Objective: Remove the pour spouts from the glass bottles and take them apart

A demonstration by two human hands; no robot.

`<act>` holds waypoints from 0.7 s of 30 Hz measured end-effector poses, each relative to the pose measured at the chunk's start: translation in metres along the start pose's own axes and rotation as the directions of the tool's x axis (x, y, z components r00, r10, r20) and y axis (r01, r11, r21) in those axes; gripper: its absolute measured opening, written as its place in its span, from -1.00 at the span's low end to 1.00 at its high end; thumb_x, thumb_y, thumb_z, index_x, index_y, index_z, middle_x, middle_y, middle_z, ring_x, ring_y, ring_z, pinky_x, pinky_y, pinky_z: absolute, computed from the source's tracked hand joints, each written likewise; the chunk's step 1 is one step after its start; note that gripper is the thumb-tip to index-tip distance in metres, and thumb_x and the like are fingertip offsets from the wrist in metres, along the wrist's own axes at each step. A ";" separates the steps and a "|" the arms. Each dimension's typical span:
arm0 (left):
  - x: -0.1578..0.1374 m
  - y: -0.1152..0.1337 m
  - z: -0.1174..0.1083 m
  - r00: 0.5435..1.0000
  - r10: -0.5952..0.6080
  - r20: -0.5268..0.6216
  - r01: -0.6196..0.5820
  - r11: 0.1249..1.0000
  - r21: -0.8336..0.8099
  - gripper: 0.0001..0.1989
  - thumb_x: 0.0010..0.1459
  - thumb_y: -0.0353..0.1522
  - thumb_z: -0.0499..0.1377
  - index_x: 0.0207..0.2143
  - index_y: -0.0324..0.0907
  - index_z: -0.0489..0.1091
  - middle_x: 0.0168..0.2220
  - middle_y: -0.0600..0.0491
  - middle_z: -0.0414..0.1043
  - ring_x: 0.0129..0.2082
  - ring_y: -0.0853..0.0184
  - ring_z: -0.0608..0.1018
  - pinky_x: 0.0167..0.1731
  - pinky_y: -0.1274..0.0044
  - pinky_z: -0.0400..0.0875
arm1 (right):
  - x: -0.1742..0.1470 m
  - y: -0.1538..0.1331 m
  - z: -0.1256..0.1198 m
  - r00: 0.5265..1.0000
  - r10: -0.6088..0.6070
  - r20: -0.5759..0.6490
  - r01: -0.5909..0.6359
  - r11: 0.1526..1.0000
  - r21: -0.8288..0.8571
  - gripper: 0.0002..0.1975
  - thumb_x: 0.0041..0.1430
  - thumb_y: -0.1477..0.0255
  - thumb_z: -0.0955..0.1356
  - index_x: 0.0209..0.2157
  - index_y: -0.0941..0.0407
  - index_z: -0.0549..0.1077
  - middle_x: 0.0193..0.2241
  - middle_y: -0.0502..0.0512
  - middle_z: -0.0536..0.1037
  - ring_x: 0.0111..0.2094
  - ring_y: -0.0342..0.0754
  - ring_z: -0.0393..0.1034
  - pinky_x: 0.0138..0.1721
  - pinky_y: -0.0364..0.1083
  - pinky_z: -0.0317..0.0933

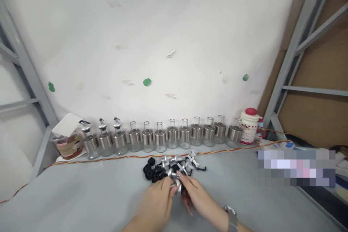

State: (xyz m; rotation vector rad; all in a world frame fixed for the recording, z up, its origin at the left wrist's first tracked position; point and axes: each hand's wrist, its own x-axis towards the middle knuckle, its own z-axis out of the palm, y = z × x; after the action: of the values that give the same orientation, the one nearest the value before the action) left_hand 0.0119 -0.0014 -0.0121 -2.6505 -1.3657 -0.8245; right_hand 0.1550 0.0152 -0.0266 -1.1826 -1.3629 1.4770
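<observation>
Between my hands is a silver bottle pourer cap (178, 187) with a dark rim. My left hand (157, 200) is closed, pinching the cap's pale stem from the left. From the right, my right hand (196, 195) curls its fingers around the dark rim, its lower fingers blurred and partly hidden. Just beyond my fingertips lies a loose pile of parts: black round caps (148, 171), silver pourer pieces (165, 160) and a thin black lever (201, 169). My hands cover the pile's near edge.
Glass bottles with steel sleeves (147, 137) line the wall; three at the left carry pourer tops (117, 123). A tub (69, 146) and a cream jar with a red lid (249, 127) flank them. A twisted wire (130, 157) crosses the grey table (89, 195).
</observation>
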 end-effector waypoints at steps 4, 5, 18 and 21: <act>0.000 0.004 -0.006 0.998 0.058 -0.008 -0.057 0.996 0.071 -0.84 0.16 -0.44 -0.16 -0.44 -0.13 0.14 -0.52 0.08 0.38 -0.55 0.34 0.44 -0.57 0.57 0.22 | 0.001 -0.003 0.001 0.993 0.108 0.051 -0.113 0.987 0.111 -0.46 -0.11 -0.11 0.16 -0.61 0.12 0.22 -0.87 -0.18 0.17 -0.87 -0.22 0.10 -0.85 -0.26 -0.03; 0.001 0.005 -0.007 0.998 0.065 -0.010 -0.064 0.994 0.084 -0.85 0.15 -0.44 -0.15 -0.44 -0.13 0.14 -0.52 0.08 0.39 -0.55 0.34 0.44 -0.57 0.57 0.22 | 0.000 -0.004 0.002 0.991 0.116 0.059 -0.123 0.985 0.123 -0.46 -0.11 -0.11 0.16 -0.61 0.12 0.22 -0.88 -0.18 0.16 -0.87 -0.22 0.10 -0.86 -0.26 -0.04; 0.002 0.006 -0.009 0.998 0.052 0.025 -0.054 0.994 0.091 -0.84 0.17 -0.40 -0.12 -0.43 -0.13 0.19 -0.50 0.09 0.40 -0.52 0.34 0.46 -0.55 0.57 0.24 | 0.003 0.006 -0.001 0.986 0.138 0.093 -0.150 0.978 0.143 -0.47 -0.06 -0.07 0.16 -0.66 0.14 0.24 -0.94 -0.14 0.16 -0.90 -0.24 0.04 -0.85 -0.27 -0.04; 0.001 0.006 -0.009 0.997 0.047 0.056 -0.050 0.997 0.058 -0.86 0.17 -0.35 -0.10 -0.39 -0.14 0.20 -0.45 0.08 0.41 -0.48 0.33 0.47 -0.51 0.56 0.27 | 0.000 0.002 -0.001 0.983 0.155 0.099 -0.171 0.968 0.183 -0.48 -0.06 -0.05 0.18 -0.68 0.14 0.23 -0.92 -0.16 0.16 -0.90 -0.25 0.03 -0.85 -0.26 -0.03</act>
State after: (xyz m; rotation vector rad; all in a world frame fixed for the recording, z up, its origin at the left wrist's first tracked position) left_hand 0.0132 -0.0069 -0.0022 -2.6685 -1.3106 -0.7001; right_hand 0.1561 0.0152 -0.0283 -1.1423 -1.1698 1.7503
